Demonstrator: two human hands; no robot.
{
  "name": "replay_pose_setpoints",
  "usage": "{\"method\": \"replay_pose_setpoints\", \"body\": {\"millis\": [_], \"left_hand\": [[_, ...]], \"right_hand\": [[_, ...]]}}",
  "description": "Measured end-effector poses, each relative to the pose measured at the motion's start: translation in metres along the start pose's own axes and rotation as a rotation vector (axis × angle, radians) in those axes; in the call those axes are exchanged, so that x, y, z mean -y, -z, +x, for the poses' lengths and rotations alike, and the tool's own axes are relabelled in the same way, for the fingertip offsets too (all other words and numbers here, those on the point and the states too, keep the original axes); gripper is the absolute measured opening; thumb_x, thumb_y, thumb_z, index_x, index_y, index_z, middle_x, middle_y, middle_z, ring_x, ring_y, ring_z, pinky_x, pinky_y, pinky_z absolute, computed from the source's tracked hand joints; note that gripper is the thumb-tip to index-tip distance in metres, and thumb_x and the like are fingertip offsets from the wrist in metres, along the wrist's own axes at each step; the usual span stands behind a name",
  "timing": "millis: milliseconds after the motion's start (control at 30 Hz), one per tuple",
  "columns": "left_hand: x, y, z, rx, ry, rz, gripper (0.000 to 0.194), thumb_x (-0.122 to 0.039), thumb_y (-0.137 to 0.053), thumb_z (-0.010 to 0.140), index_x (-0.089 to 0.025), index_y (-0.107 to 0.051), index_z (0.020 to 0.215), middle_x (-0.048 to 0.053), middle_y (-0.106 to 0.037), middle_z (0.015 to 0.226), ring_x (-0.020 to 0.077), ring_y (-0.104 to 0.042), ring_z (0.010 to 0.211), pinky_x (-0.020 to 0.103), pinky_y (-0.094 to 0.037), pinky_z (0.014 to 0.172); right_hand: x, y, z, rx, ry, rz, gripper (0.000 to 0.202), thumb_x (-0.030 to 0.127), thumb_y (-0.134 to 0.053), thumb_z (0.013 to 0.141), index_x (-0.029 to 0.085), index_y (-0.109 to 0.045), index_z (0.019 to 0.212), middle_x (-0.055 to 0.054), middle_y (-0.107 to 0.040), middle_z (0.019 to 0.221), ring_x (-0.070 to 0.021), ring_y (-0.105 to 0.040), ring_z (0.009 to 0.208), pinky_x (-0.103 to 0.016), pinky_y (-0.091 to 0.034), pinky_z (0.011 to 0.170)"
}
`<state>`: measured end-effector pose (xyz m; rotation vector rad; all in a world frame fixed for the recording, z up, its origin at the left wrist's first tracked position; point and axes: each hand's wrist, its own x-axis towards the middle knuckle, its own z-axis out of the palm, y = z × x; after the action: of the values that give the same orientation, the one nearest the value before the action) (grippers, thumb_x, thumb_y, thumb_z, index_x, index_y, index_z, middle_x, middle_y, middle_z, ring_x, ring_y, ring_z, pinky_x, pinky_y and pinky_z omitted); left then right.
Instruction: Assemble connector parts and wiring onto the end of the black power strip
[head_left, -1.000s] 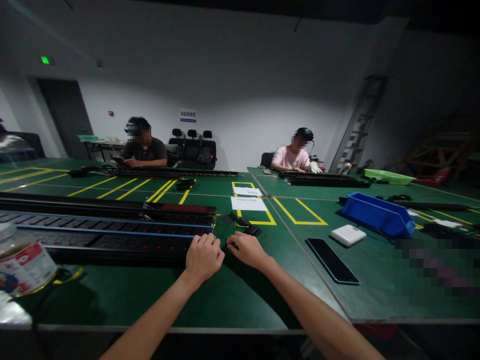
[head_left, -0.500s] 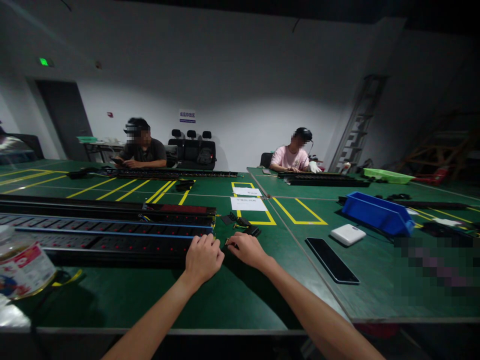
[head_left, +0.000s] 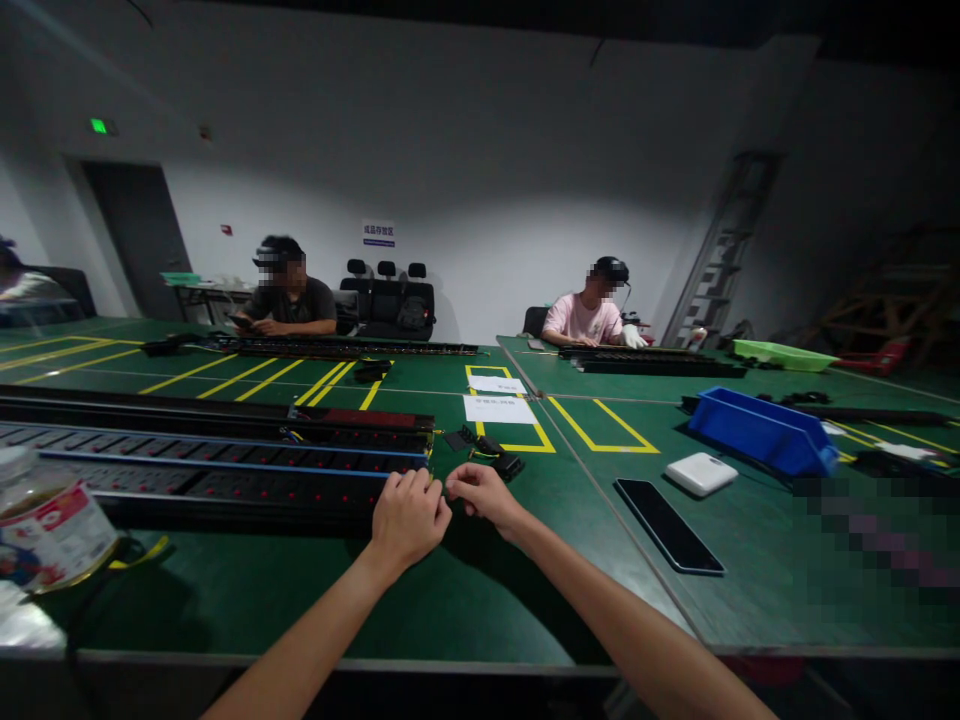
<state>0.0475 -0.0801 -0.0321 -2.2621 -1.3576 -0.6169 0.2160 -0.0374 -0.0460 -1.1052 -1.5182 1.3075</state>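
Long black strips (head_left: 225, 487) with red dots and blue edges lie across the left of the green table (head_left: 300, 600). My left hand (head_left: 409, 517) rests with curled fingers at the right end of the front strip; what it grips is hidden. Just to its right, my right hand (head_left: 484, 497) has thumb and fingers pinched together, nearly touching the left hand. Anything between those fingertips is too small to make out. Small black parts with wires (head_left: 487, 450) lie behind the right hand.
A jar (head_left: 56, 535) stands at the left edge. To the right are a phone (head_left: 669, 525), a white case (head_left: 701, 473) and a blue bin (head_left: 761, 430). Paper sheets (head_left: 499, 409) lie behind the hands. Two people (head_left: 289, 300) sit across the table, with another person at far left.
My right hand has moved slightly left, closer to my left hand, and the small dark piece at its fingertips no longer shows. My left hand has barely moved.
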Motion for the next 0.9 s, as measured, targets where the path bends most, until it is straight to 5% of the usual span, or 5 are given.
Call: {"method": "replay_pose_setpoints", "body": {"millis": [567, 900], "left_hand": [[-0.0005, 0.0027, 0.0001, -0.038, 0.010, -0.006, 0.027, -0.030, -0.045, 0.096, -0.018, -0.067, 0.088, 0.009, -0.062, 0.088, 0.0256, -0.053, 0.087, 0.040, -0.034, 0.075], [0.0007, 0.0038, 0.0007, -0.088, 0.038, -0.031, 0.023, -0.025, -0.046, 0.096, -0.019, -0.065, 0.084, 0.008, -0.062, 0.085, 0.0244, -0.054, 0.084, 0.040, -0.033, 0.075]], "right_hand": [[0.0088, -0.0026, -0.0060, 0.022, -0.123, 0.151, 0.021, 0.030, -0.068, 0.069, 0.016, -0.067, 0.084, 0.006, -0.057, 0.055, -0.0063, -0.047, 0.043, -0.019, -0.029, 0.040], [0.0085, 0.0007, -0.0078, 0.113, -0.133, 0.265, 0.027, 0.037, -0.069, 0.073, 0.018, -0.068, 0.091, 0.002, -0.065, 0.074, -0.0071, -0.054, 0.051, -0.019, -0.031, 0.044]]}}
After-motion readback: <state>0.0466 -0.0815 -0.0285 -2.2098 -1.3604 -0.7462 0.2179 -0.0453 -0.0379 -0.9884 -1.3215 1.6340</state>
